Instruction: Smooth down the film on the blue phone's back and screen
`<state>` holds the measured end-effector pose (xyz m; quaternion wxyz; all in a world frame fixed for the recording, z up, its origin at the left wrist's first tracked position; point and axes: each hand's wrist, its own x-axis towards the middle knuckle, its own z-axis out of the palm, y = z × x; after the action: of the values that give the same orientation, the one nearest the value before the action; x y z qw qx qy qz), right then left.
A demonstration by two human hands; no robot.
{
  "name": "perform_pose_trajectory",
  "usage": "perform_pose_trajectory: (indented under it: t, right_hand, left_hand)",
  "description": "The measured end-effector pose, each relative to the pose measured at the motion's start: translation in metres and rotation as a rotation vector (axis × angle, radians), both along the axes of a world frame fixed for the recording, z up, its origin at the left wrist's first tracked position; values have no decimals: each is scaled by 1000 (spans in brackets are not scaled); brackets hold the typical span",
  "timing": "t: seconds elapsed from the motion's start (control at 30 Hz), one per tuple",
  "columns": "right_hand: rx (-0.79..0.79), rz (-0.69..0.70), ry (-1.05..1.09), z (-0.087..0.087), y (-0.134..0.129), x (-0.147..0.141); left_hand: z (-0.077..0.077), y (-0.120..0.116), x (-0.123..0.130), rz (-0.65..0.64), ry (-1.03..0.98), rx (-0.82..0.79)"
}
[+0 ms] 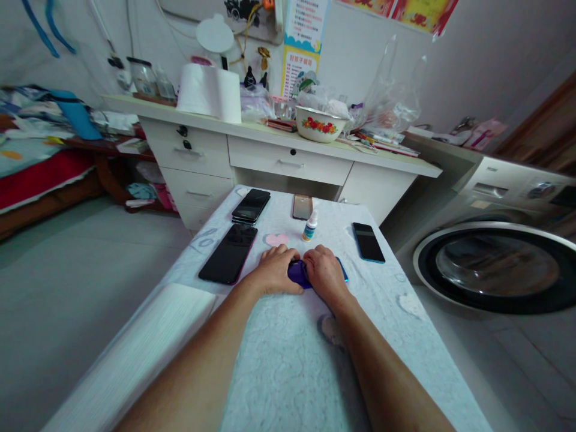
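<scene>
Near the middle of the cloth-covered table, my left hand [279, 269] and my right hand [324, 275] are close together with curled fingers. Between them shows a dark purple item [297, 273], gripped from both sides. My hands cover most of it, and I cannot tell whether it is a cloth or part of a phone. A blue-edged corner, like a phone's [342, 270], sticks out past my right hand. Just beyond my hands stands a small white-capped bottle [310, 227] with a yellow and blue label.
A large black phone [229, 253] and stacked phones [252, 205] lie left. A phone case [302, 207] lies behind the bottle, a blue-edged phone [368, 242] right. White folded material [148, 348] lines the left edge. A desk [288, 159] and a washing machine [490, 240] stand beyond.
</scene>
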<state>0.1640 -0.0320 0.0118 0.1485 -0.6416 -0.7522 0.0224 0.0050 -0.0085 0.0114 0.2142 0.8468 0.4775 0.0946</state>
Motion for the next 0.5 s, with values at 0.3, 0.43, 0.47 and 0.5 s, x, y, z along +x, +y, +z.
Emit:
perform_pose_trajectory:
  t: [0.3, 0.43, 0.47, 0.5]
  right_hand:
    - [26, 156, -10, 2, -3, -11]
    - [9, 161, -21, 3, -3, -14]
    - [6, 149, -23, 3, -3, -14]
    - [6, 132, -23, 2, -3, -13]
  left_hand:
    - [-5, 1, -1, 9, -37, 19]
    - [-5, 1, 0, 12, -31, 20]
    - [-5, 1, 0, 12, -32, 19]
    - [-5, 1, 0, 11, -35, 19]
